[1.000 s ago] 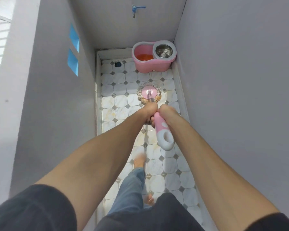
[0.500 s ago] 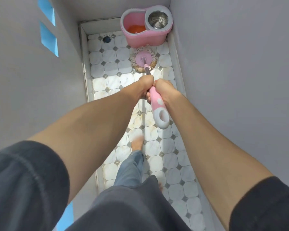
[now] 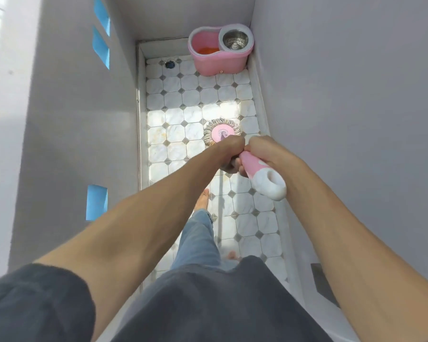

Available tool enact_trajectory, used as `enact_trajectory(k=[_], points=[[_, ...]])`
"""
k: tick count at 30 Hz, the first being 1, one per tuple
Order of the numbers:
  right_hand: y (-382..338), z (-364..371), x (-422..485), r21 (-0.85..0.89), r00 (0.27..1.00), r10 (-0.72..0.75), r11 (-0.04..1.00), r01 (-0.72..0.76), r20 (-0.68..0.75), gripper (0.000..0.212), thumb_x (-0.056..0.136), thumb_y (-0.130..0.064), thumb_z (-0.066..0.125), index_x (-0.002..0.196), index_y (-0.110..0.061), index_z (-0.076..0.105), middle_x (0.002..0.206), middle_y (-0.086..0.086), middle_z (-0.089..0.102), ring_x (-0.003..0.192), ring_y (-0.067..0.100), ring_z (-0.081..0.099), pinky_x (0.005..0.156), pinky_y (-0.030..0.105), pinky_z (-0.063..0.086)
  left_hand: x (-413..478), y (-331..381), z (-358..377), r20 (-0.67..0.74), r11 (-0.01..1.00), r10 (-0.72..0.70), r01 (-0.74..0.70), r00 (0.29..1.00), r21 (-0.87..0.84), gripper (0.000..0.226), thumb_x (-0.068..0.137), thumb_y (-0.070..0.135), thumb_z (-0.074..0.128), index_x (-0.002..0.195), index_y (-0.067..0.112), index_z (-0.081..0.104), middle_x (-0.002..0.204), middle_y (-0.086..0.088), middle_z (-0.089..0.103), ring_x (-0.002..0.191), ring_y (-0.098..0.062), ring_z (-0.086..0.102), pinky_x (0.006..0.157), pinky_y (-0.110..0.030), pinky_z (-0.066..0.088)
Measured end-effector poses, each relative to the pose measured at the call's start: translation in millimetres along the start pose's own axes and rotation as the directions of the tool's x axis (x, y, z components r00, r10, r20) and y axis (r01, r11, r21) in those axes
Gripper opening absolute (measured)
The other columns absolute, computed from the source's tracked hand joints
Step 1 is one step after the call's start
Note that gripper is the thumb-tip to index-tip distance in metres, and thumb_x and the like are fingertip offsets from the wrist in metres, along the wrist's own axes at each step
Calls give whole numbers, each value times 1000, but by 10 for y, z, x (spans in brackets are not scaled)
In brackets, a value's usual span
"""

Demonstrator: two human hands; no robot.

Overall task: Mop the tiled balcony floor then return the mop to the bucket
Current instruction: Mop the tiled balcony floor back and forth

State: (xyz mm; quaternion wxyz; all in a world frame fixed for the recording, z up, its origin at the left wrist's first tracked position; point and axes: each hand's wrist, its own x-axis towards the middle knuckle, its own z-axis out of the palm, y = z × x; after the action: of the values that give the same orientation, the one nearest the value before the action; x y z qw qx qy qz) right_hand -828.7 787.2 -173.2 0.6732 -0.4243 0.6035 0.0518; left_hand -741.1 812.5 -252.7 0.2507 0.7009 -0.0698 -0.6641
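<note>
**Pink Mop, Pink Bucket, White-and-Grey Tiles**

The floor [image 3: 190, 97] is laid in white marbled octagon tiles with small grey diamond insets at the corners; a sunlit band across it looks paler and slightly yellow. The bucket [image 3: 218, 61] is pink, with orange inside one half and a white-rimmed, silver metal basket [image 3: 235, 41] in the other. The mop head [image 3: 221, 133] has a pink disc ringed with beige and grey strands. The mop handle [image 3: 260, 175] is pink with white spots, ending in a white loop. The walls [image 3: 344, 95] are plain pale grey, the left one broken by bright blue openings [image 3: 100, 44]. The sleeves [image 3: 35, 304] are dark charcoal, the trouser leg [image 3: 198, 240] faded blue denim.
</note>
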Motion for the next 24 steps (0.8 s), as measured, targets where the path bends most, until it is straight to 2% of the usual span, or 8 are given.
enact_trajectory(k=[2, 4, 7, 10, 13, 17, 20, 24], points=[[145, -100, -234, -19, 1000, -3, 1000, 3, 8, 34, 87, 5, 33, 107, 8, 59, 74, 24, 59, 39, 22, 52, 43, 26, 45, -149, -111, 155, 9, 1000, 9, -9, 1000, -8, 29, 95, 8, 29, 69, 9, 41, 57, -4, 37, 42, -13, 30, 38, -10, 30], [240, -117, -356, -37, 1000, -6, 999, 6, -9, 27, 88, 3, 36, 99, 5, 60, 68, 23, 59, 35, 22, 53, 43, 25, 47, -204, -201, 248, -14, 1000, 17, -17, 1000, -20, 31, 96, 10, 30, 68, 9, 41, 51, -4, 38, 36, -12, 30, 37, -9, 30], [193, -106, -256, -102, 998, -21, 995, 16, -54, 25, 92, -1, 37, 98, 2, 62, 49, 17, 58, 24, 18, 50, 35, 16, 43, -154, -175, 240, -49, 999, 39, -40, 998, -8, 34, 97, 12, 35, 64, 10, 41, 36, -3, 38, 29, -12, 30, 36, -8, 27], [-7, -83, -19, -152, 997, -2, 988, -9, -72, 25, 94, -7, 38, 96, 0, 62, 37, 9, 55, 21, 16, 48, 33, 10, 39, 33, 29, 119, -67, 998, 61, -61, 996, 1, 29, 95, 5, 32, 68, 6, 42, 32, -4, 38, 29, -13, 31, 35, -9, 28], [-355, -87, 343, -172, 994, 1, 985, -19, -105, 27, 93, -11, 40, 92, -2, 65, 36, 7, 56, 23, 16, 49, 34, 10, 38, 330, 388, -43, -95, 998, 67, -68, 993, -11, 22, 96, 4, 29, 80, 2, 44, 35, -7, 37, 28, -15, 33, 36, -10, 31], [-943, -106, 863, -188, 993, -23, 982, 1, -113, 30, 97, -16, 41, 99, -1, 67, 26, 4, 50, 15, 13, 45, 25, 7, 31, 778, 976, -325, -122, 993, 107, -113, 987, -44, 29, 96, 4, 33, 68, 9, 38, 35, -5, 37, 29, -15, 33, 37, -9, 28], [-1440, -112, 1258, -192, 991, -62, 981, 38, -118, 18, 101, -14, 41, 97, -6, 57, 19, -3, 43, 11, 8, 39, 20, 5, 19, 1089, 1462, -541, -144, 989, 115, -127, 983, -72, 29, 95, 3, 33, 68, 10, 40, 35, -3, 38, 30, -15, 34, 37, -11, 26], [-1876, -164, 1666, -93, 991, -67, 994, 56, -113, 22, 94, -6, 41, 98, 0, 62, 24, 4, 48, 15, 14, 45, 27, 8, 34, 1421, 1966, -723, -146, 988, 118, -131, 982, -83, 32, 98, 6, 30, 68, 8, 38, 28, -2, 36, 21, -12, 30, 33, -7, 24]])
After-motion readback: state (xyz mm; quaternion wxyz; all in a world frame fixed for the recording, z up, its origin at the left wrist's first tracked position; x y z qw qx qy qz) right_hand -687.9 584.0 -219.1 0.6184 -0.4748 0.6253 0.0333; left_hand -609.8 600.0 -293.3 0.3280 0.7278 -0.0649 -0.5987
